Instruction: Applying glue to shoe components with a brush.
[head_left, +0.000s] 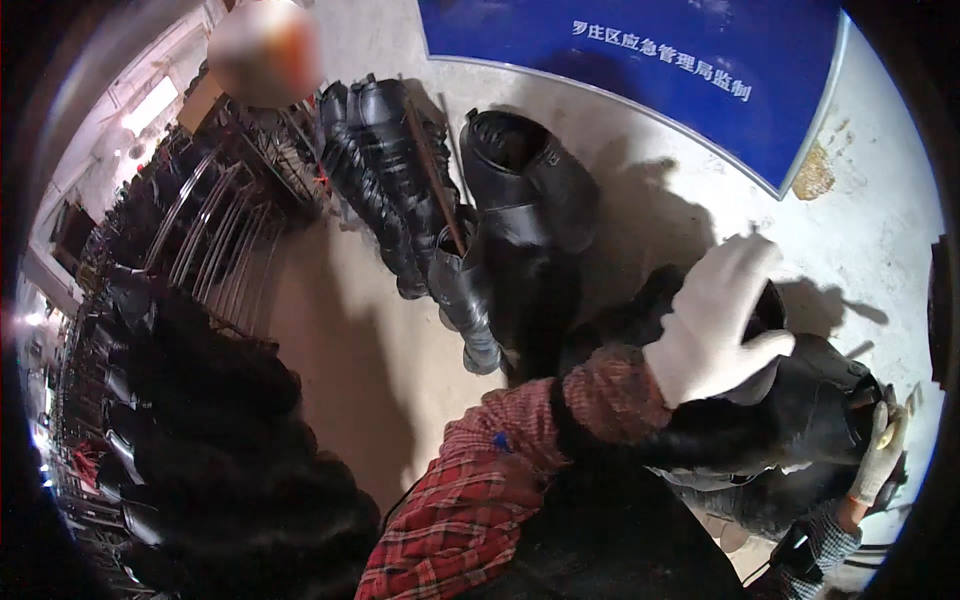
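My left hand (pixel 715 325), in a white glove, reaches across to the right over a group of black boots (pixel 800 400). Its thumb stands apart from the fingers, and a dark boot opening shows behind the gap; contact with it cannot be made out. At the far right, my right hand (pixel 880 450), also in a pale glove, has its fingers at the top edge of a black boot and appears to grip it. Part of that boot's rim is hidden by the fingers.
Tall black boots (pixel 375 160) stand along the pale wall, with a wider black boot (pixel 530 180) beside them and a brown stick (pixel 432 175) leaning there. A blue board (pixel 660 70) hangs above. Metal racks (pixel 210 230) and rows of dark footwear (pixel 200 400) fill the left.
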